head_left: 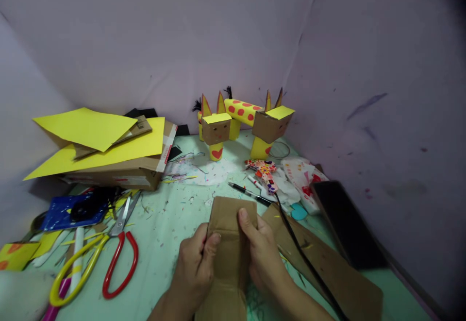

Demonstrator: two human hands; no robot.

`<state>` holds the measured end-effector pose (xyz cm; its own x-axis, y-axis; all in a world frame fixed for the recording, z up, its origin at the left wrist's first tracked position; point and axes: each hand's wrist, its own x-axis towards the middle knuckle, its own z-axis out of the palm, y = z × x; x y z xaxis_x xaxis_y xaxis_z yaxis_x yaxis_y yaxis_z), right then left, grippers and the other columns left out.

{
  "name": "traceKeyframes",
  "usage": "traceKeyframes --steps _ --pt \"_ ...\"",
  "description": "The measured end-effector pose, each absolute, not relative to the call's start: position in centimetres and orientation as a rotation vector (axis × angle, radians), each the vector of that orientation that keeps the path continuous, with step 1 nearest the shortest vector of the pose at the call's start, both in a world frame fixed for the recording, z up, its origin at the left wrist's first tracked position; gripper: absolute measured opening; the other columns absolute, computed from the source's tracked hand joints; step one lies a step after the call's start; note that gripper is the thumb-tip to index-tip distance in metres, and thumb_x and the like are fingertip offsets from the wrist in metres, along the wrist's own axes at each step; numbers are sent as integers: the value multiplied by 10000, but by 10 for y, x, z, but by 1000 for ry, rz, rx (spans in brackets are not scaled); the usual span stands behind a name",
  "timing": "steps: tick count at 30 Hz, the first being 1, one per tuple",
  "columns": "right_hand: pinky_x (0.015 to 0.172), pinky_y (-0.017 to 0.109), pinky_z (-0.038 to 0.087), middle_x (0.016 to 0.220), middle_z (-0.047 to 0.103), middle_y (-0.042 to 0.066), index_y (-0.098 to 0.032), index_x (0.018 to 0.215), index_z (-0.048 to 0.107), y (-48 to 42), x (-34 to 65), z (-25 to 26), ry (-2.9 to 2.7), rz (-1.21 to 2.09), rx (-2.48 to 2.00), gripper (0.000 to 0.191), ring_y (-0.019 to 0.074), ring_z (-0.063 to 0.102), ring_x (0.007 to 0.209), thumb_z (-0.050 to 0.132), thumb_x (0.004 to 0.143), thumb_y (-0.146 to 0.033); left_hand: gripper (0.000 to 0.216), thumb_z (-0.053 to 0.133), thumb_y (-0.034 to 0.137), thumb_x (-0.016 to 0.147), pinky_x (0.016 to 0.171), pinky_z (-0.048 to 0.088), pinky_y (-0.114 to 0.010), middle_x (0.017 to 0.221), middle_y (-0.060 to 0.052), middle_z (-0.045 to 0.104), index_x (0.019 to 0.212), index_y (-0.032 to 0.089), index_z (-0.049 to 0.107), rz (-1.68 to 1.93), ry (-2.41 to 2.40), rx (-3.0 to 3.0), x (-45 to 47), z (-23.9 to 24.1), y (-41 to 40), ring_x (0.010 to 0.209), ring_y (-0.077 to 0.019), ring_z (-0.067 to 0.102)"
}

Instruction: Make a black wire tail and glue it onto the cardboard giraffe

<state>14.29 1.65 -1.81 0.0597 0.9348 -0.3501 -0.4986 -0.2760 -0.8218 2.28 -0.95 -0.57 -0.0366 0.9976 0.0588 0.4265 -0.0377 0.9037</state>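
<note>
A folded strip of brown cardboard (230, 214) lies lengthwise in front of me on the pale green table (171, 224). My left hand (194, 268) grips its left edge, thumb pressed on top. My right hand (262, 253) grips the right edge, thumb lying across the upper face. Both hands are closed on the strip. Beyond it stand two yellow and brown cardboard animals (240, 123) with red spots and pointed ears.
Scissors with a red and a yellow handle (105, 258) lie at left. A cardboard box with yellow paper sheets (109, 148) sits at back left. Another brown cardboard strip (327, 267), a black cable (302, 253), a black pen (247, 193) and a dark tablet (345, 224) lie at right.
</note>
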Motion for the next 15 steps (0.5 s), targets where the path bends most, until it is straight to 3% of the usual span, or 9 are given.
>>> traceKeyframes --steps 5,9,12,15 --pt "742 349 511 846 722 92 -135 936 660 18 144 -15 -643 1523 -1129 469 241 663 807 688 688 -533 374 390 522 847 520 403 -235 582 15 550 700 199 511 974 1463 1395 20 -5 -2 563 -152 506" --pt "759 365 511 935 714 102 -144 982 648 18 144 -15 -750 1603 -1073 470 257 657 855 753 633 -443 377 422 493 816 485 364 -234 529 13 512 588 197 471 996 1711 1423 17 -3 2 529 -144 459" --pt "744 382 513 932 714 113 -133 981 639 15 143 -19 -841 1681 -1048 501 266 660 820 806 556 -340 371 418 472 794 481 340 -241 487 19 471 545 200 455 1025 1837 1451 14 -4 4 515 -141 427" --pt "718 372 514 892 719 111 -125 933 650 13 142 -23 -839 1710 -1012 416 253 664 773 780 587 -314 354 443 458 773 482 334 -245 484 21 470 535 197 461 1040 1819 1379 14 -3 4 511 -137 421"
